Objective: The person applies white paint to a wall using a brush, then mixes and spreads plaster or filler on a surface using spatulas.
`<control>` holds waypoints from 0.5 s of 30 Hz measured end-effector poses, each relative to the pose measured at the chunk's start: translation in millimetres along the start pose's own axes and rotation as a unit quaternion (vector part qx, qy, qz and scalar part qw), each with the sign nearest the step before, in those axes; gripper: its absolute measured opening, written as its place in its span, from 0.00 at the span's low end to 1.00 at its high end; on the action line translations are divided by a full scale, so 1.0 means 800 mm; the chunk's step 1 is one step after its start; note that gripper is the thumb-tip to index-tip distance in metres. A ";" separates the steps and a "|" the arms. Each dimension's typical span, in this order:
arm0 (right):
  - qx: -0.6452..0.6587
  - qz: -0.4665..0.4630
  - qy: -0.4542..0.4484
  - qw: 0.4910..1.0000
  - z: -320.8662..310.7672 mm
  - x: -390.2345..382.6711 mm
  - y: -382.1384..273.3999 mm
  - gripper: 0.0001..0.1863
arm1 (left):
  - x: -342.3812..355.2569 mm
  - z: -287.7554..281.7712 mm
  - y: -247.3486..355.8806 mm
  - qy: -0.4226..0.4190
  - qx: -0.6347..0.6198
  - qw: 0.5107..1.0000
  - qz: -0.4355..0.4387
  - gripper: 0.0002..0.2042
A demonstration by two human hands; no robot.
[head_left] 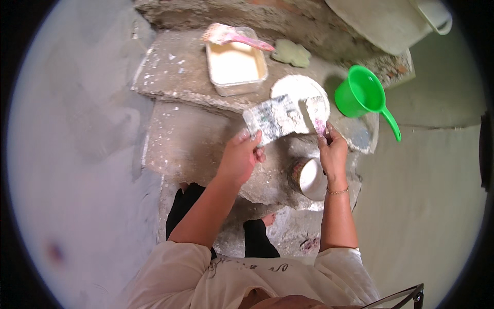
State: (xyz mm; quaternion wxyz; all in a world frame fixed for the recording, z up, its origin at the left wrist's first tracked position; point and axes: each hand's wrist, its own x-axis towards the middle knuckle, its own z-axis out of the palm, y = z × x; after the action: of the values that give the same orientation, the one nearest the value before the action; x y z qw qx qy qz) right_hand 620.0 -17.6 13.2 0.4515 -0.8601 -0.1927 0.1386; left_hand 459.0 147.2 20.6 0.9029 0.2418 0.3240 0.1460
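My left hand [243,157] is closed on the near left corner of a flat rectangular board [267,119], smeared white and grey. My right hand [333,154] grips the handle of a putty knife [316,110], whose whitish blade points away from me. Between blade and board there is a narrow gap. Both tools are held over the near side of a round tub of white paste [294,85], partly covering it. Below my right hand, an open tin can [309,177] with white inside stands on a lower step.
Rough concrete steps [180,134] rise ahead, with walls on both sides. On the upper step stand a rectangular tub [237,64] of cream liquid, a pink-handled brush [236,38] across its rim, a pale green sponge [291,53] and a green dipper [361,92]. Higher up is a whitish bucket [386,23].
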 end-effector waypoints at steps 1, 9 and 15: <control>-0.091 -0.041 0.031 0.995 0.011 0.011 -0.001 0.20 | -0.006 -0.006 0.002 0.019 -0.008 1.000 -0.011 0.05; -0.335 -0.088 0.075 0.935 0.041 0.028 -0.001 0.19 | -0.062 -0.047 0.044 -0.017 -0.102 0.994 0.030 0.06; -0.412 -0.143 0.116 0.892 0.033 0.037 -0.024 0.14 | -0.078 -0.067 0.050 -0.043 -0.155 0.985 0.055 0.07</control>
State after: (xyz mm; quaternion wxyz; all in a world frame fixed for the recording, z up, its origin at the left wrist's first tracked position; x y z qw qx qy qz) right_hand 631.3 24.4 12.5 0.0908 -0.9422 -0.2993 -0.1203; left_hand 373.1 172.8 38.2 0.9331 0.1227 0.2443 0.2335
